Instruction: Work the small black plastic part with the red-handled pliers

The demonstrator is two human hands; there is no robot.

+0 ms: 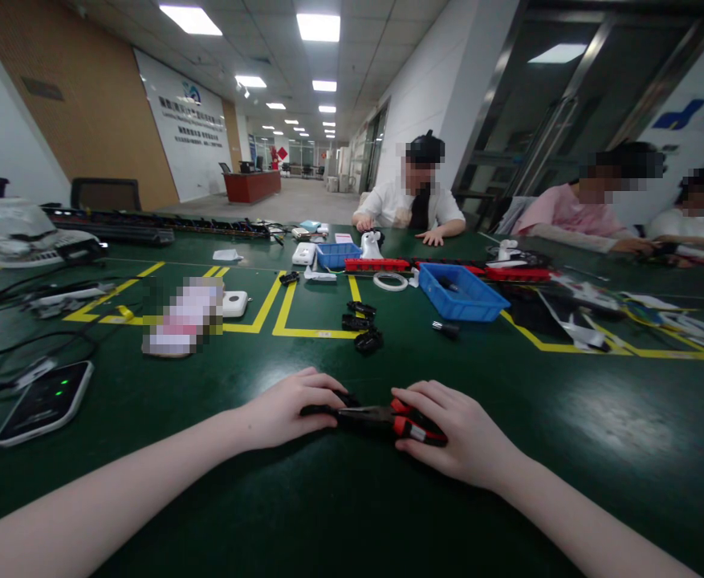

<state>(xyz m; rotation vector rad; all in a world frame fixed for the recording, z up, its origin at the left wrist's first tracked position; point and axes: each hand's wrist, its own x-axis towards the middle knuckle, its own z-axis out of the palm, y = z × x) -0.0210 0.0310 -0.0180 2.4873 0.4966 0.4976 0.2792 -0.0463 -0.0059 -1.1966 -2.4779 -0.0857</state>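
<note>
Pliers (368, 417) lie flat on the desk (568, 401) between both hands: right hand (461, 435) fingers wrap the red handles, left hand (285, 411) fingers clench the black nose end, apparently steadying it.

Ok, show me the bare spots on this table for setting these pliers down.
Bare green table lies right of the right hand, below the yellow tape, and between the left hand and the flat device. Crowded: around the blue bin, black parts, and cables.
</note>
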